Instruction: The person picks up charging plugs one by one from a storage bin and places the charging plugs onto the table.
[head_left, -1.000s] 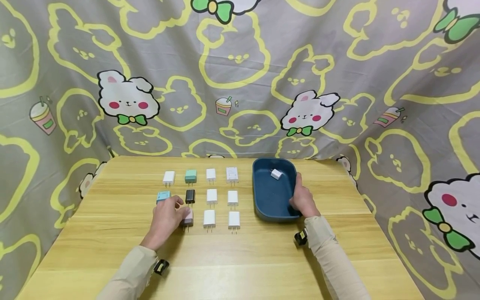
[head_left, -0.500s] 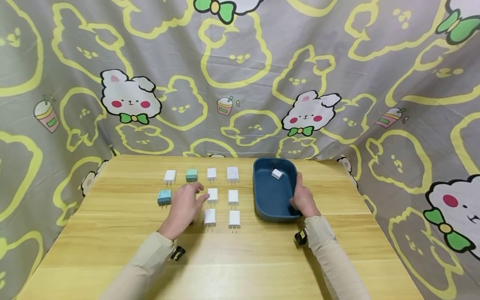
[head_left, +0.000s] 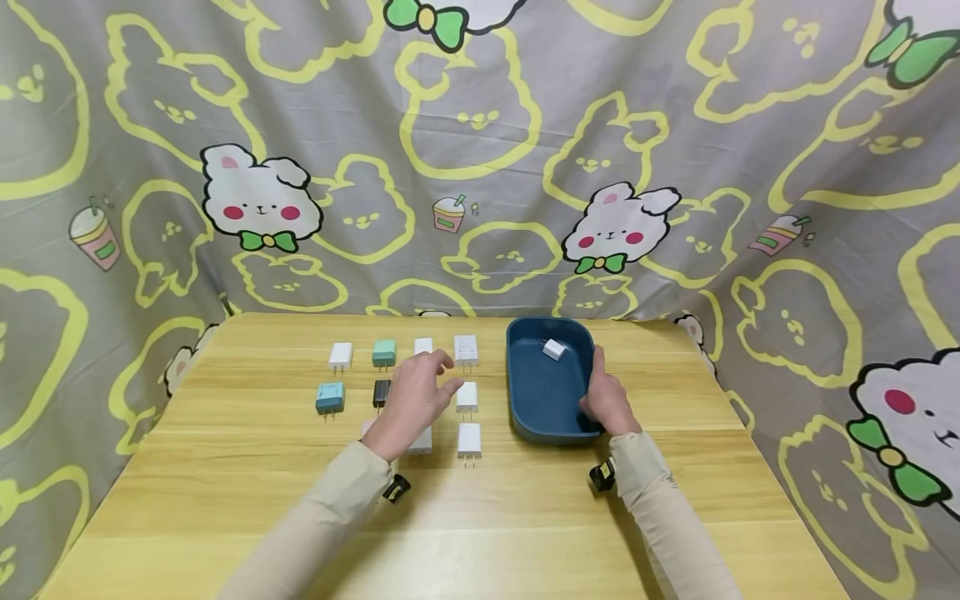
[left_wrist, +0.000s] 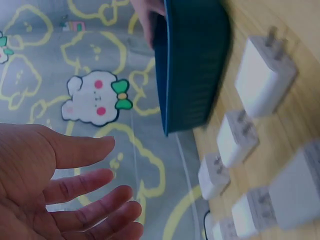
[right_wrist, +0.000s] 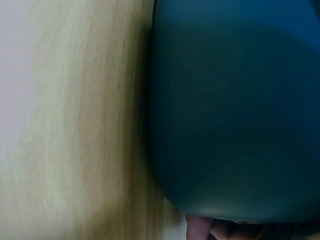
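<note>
My left hand [head_left: 415, 398] hovers over the rows of plug chargers. In the left wrist view its fingers [left_wrist: 90, 187] are loosely extended and nothing lies between them. Beneath and behind it, a white charger [head_left: 422, 442] and a black charger [head_left: 381, 392] are partly hidden. Just beyond its fingertips are two white chargers, one in the middle row [head_left: 467, 396] and one in the back row [head_left: 466, 350]. My right hand [head_left: 609, 402] grips the right wall of a dark blue plastic bin [head_left: 513, 392]. One white charger [head_left: 554, 349] lies inside the bin.
A light-blue charger [head_left: 330, 397], a green charger [head_left: 384, 352] and a white charger [head_left: 341, 356] lie on the left. Another white charger [head_left: 469, 439] is in the front row. The wooden table [head_left: 480, 533] ends at a patterned curtain [head_left: 360, 275].
My left hand has moved rightward from the pinkish-dark charger and light-blue charger, across the rows toward the right column. My right hand and the bin have stayed in place.
</note>
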